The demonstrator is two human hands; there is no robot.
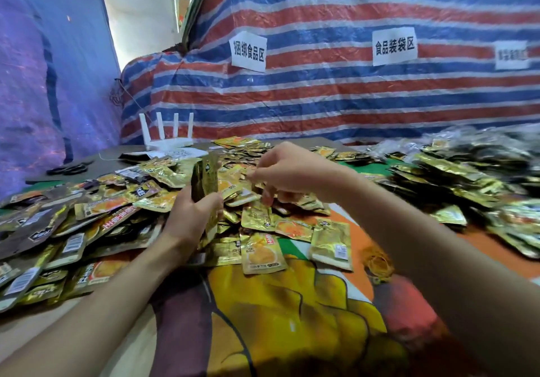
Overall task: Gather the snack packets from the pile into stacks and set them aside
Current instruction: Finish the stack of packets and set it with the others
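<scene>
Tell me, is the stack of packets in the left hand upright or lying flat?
Upright: the stack stands on edge, its lower part gripped by the left hand, top rising above the pile.

Backdrop and odds and ends around the work surface

A red, white and blue striped tarp [350,99] fills the upper right of the frame, with three white paper signs [394,46] stuck on it. A purple-blue sheet [43,84] hangs at the left. Left of centre stands a white router [169,140] with four upright antennas, and black scissors [68,169] lie further left. Yellow rubber bands [378,262] rest lower right on a bright printed cover [292,303].
</scene>
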